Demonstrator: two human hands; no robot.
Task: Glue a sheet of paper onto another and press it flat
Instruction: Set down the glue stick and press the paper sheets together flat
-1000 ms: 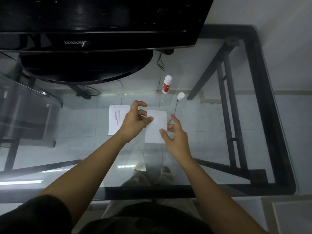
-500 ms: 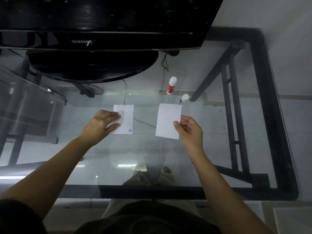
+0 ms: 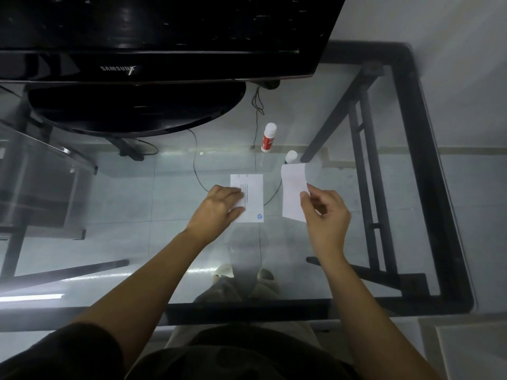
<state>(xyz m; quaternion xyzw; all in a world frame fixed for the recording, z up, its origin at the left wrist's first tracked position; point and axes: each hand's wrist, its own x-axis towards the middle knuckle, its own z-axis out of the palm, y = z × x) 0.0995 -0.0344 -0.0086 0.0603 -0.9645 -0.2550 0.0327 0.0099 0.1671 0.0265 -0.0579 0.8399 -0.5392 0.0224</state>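
Observation:
A printed white sheet (image 3: pixel 253 197) with a small blue logo lies flat on the glass table (image 3: pixel 164 242). My left hand (image 3: pixel 219 208) rests on its left edge, fingers spread over the paper. A blank white sheet (image 3: pixel 293 192) is lifted just off the glass to the right, slightly curled, pinched at its right edge by my right hand (image 3: pixel 325 212). The red-and-white glue stick (image 3: pixel 268 137) stands upright farther back, with its white cap (image 3: pixel 290 156) standing beside it.
A black Samsung monitor (image 3: pixel 153 64) on a wide base fills the back left. Thin cables (image 3: pixel 256 111) run under the glass. The table's black frame (image 3: pixel 428 174) bounds the right side and front. My feet show through the glass.
My left hand slid the printed sheet rightward toward the centre. My right hand lifted the blank sheet off the glass and carried it a little to the right.

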